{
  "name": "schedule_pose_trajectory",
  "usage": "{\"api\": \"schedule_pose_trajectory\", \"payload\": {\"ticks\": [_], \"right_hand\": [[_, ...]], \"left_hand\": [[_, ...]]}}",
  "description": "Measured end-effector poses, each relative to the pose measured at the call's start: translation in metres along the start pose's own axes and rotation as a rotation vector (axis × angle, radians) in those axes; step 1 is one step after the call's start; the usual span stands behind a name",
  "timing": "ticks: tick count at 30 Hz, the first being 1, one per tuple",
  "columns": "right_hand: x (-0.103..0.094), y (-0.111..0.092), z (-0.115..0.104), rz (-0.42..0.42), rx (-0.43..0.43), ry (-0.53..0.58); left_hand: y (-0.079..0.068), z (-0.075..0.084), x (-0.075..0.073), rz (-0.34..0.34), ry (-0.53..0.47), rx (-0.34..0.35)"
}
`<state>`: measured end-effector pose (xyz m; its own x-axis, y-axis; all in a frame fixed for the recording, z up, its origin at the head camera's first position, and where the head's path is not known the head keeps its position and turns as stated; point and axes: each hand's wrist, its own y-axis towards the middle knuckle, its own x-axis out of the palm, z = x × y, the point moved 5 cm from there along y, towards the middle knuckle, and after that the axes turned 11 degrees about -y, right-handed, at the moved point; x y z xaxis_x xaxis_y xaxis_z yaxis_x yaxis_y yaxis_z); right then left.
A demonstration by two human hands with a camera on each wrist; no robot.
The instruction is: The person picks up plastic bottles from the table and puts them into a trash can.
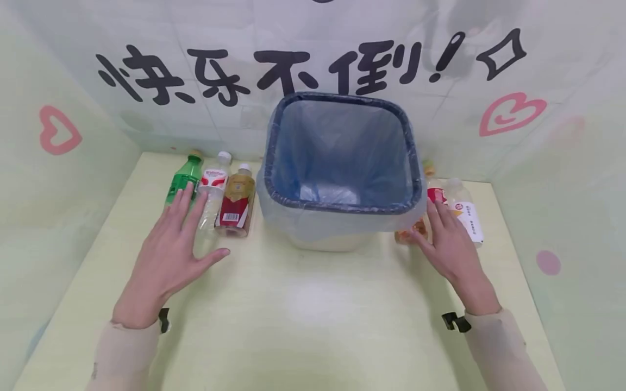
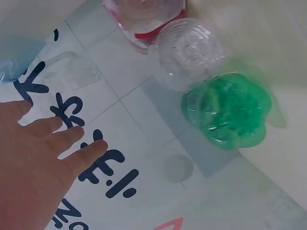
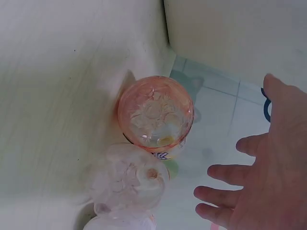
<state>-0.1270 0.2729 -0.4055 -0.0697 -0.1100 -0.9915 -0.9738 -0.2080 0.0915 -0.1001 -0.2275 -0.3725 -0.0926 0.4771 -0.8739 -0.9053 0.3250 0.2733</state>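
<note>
Over the table's left side my left hand (image 1: pixel 168 259) hovers with fingers spread and straight, its fingertips overlapping a green bottle (image 1: pixel 185 176) in the head view. Beside that bottle are a clear bottle with a red-and-white label (image 1: pixel 213 178) and a bottle with amber contents and a red label (image 1: pixel 238 198). My right hand (image 1: pixel 451 244), fingers extended, is above the right-hand bottles, holding nothing. Among these are an orange-tinted bottle (image 3: pixel 156 112), a clear bottle (image 3: pixel 128 176) and a white-labelled bottle (image 1: pixel 470 221). The right hand partly hides them in the head view.
Between the two bottle groups stands a pale bin (image 1: pixel 323 241) lined with a translucent bag, its dark rim facing up. A printed wall sheet (image 1: pixel 235 125) with black characters rises behind the table (image 1: pixel 313 320), and side panels flank it.
</note>
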Motion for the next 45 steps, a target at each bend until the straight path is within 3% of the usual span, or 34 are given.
{"api": "schedule_pose_trajectory", "payload": {"ticks": [7,13,19,31,45], "right_hand": [[-0.002,0.015,-0.001,0.035,0.018,-0.018],[-0.001,0.025,0.000,0.013,0.063,0.008],[0.000,0.039,-0.001,-0.035,0.079,0.039],[0.016,0.062,-0.008,-0.156,0.149,-0.062],[0.016,0.071,-0.007,-0.200,0.154,-0.079]], "left_hand": [[0.016,0.009,-0.007,0.074,-0.015,0.055],[0.035,0.021,-0.009,0.119,-0.028,0.136],[0.044,0.028,-0.017,0.151,-0.052,0.154],[0.087,0.089,-0.036,0.205,-0.136,0.370],[0.101,0.103,-0.032,0.208,-0.154,0.396]]}}
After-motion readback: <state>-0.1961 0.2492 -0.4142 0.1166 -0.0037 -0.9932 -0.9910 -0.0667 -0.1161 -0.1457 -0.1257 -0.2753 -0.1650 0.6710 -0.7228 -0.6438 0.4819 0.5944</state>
